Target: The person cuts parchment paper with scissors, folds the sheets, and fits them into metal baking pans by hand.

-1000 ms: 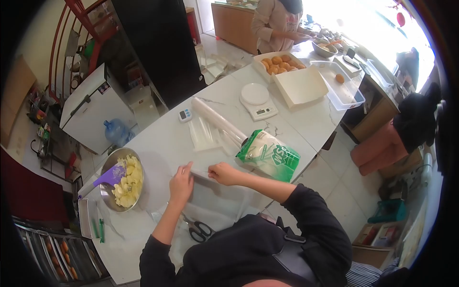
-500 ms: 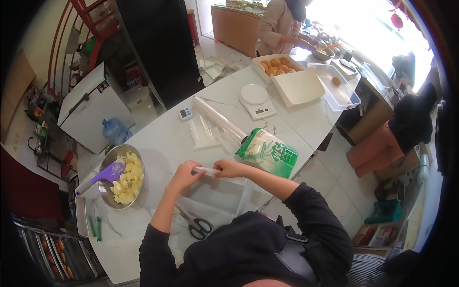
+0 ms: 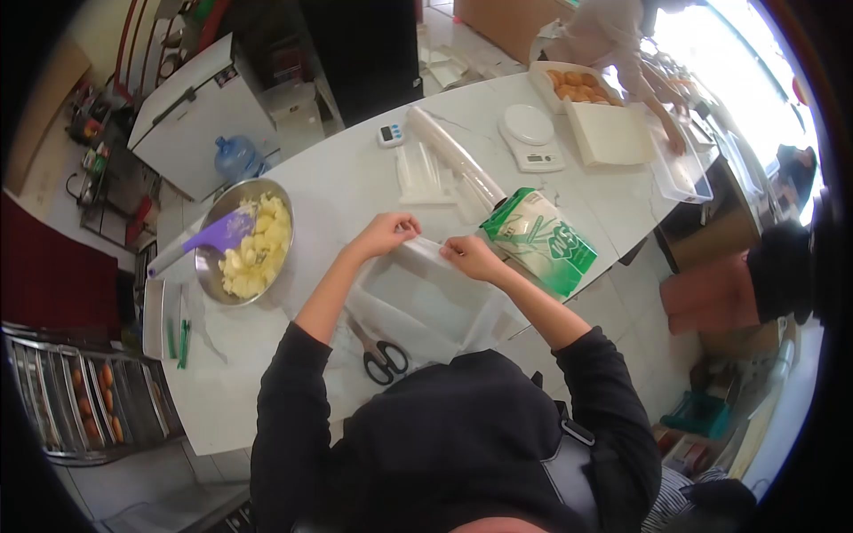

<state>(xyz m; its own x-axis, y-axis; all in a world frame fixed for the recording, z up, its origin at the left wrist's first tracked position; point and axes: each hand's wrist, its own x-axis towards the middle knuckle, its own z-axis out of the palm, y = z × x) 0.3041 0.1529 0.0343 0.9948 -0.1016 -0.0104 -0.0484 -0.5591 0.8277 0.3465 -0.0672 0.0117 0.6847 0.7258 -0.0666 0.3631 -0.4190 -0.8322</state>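
My left hand [image 3: 387,234] has its fingers pinched on the far edge of a thin clear plastic sheet [image 3: 421,254]. At the same edge, a little to the right, my right hand [image 3: 471,258] pinches the sheet too. Below both hands lies a translucent rectangular plastic container [image 3: 426,306]; the film seems to drape over its far rim, though I cannot tell where film and container part. Black-handled scissors [image 3: 386,361] rest at its near left. Just beyond my right hand lies a green and white packet [image 3: 540,240].
On the left stands a steel bowl [image 3: 285,253] of yellow chunks with a purple spatula [image 3: 227,233]. Beyond my hands lie a film roll [image 3: 453,155], a timer [image 3: 390,135] and a white scale [image 3: 530,138]. A co-worker [image 3: 604,35] reaches past a box of buns [image 3: 577,87].
My view has tilted, so the table appears shifted. My hands have drawn slightly apart along the sheet's edge. The co-worker's hand has moved from a bowl to the clear tub.
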